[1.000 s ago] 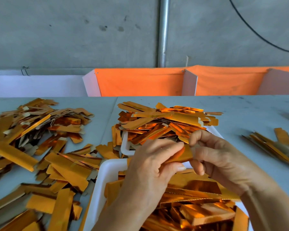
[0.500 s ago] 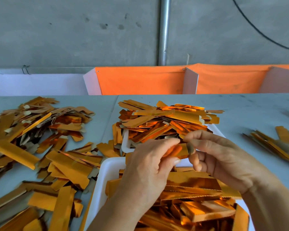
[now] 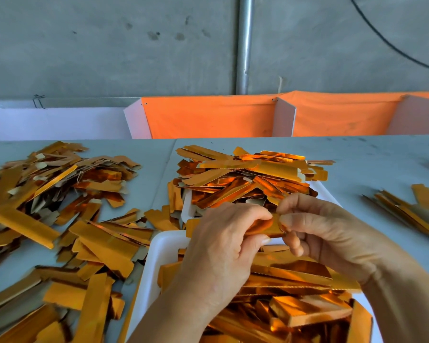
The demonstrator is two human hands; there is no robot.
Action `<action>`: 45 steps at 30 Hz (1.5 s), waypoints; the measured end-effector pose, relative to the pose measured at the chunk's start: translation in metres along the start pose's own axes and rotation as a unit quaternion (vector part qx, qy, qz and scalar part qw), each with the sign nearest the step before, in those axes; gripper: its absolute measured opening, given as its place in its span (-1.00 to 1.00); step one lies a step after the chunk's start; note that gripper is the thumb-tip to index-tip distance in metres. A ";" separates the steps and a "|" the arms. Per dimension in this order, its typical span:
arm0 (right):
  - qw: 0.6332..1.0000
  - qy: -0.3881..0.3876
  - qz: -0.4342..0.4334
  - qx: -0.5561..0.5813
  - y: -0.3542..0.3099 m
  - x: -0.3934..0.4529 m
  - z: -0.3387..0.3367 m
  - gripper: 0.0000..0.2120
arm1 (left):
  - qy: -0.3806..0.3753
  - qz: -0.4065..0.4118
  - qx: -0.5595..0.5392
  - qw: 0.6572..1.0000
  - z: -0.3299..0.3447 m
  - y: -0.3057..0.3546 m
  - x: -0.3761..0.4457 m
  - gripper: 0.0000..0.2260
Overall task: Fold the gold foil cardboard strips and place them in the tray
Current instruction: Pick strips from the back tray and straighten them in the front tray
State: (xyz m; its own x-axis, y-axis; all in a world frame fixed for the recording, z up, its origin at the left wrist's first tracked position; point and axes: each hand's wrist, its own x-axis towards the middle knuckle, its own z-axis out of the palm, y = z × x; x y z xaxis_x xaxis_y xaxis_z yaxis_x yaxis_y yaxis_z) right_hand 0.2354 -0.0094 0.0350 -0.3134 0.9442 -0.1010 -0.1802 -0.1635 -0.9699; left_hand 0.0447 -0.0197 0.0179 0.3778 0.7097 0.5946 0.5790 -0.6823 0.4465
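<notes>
Since a second ago the two hands are drawing closer together over the strip, and less of its gold face is showing between them now. The left hand (image 3: 223, 241) is pinching one end of the gold foil strip (image 3: 265, 227), thumb below and curled fingers (image 3: 255, 214) above, while the right hand (image 3: 332, 236) is pinching the other end between thumb and forefinger. Both sets of fingers are grasping the strip; neither is released. The strip is lying directly between the two hands, its long axis running side to side from the left fingers across to the right, roughly level and only slightly dipping toward the right. It is hanging in the air, just above the far rim of the near white tray (image 3: 156, 263), which is sitting right below the fingers and already holding a heap of folded pieces (image 3: 307, 313). A second tray (image 3: 187, 206), piled high, is lying just beyond the fingers. Loose strips (image 3: 67, 219) are spreading over the worktop (image 3: 369, 164) well out from the left fingers, and a small bundle (image 3: 406, 211) is lying out past the right fingers. By my reading the fold is nearly being finished, and the drop into the near tray is calling only for a short lowering, with both hands about equally near
</notes>
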 end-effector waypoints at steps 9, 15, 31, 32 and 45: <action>1.000 0.014 -0.004 -0.005 -0.001 0.000 0.003 -0.91 | -0.012 -0.039 -0.058 0.997 0.000 -0.002 0.000 -0.84; 1.000 0.007 -0.012 0.005 -0.001 0.000 0.003 -0.91 | -0.014 -0.050 -0.091 0.995 -0.002 -0.003 0.001 -0.84; 0.998 -0.003 -0.042 -0.039 0.000 -0.003 -0.001 -0.79 | 0.027 0.044 -0.023 0.998 0.000 -0.007 0.002 -0.78; 0.999 -0.015 -0.038 -0.025 0.000 -0.003 -0.002 -0.81 | 0.026 0.038 -0.037 0.998 0.000 -0.008 0.002 -0.78; 0.998 -0.048 -0.050 0.013 0.002 -0.002 -0.002 -0.91 | -0.021 -0.024 -0.200 0.979 -0.003 -0.011 0.002 -0.77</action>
State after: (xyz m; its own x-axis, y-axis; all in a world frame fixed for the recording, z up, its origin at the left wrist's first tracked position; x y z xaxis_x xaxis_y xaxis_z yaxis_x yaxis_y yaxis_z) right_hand 0.2379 -0.0112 0.0324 -0.3808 0.9245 0.0182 -0.2392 -0.0795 -0.9677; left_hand 0.0370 -0.0111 0.0158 0.3904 0.7440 0.5423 0.2705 -0.6557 0.7048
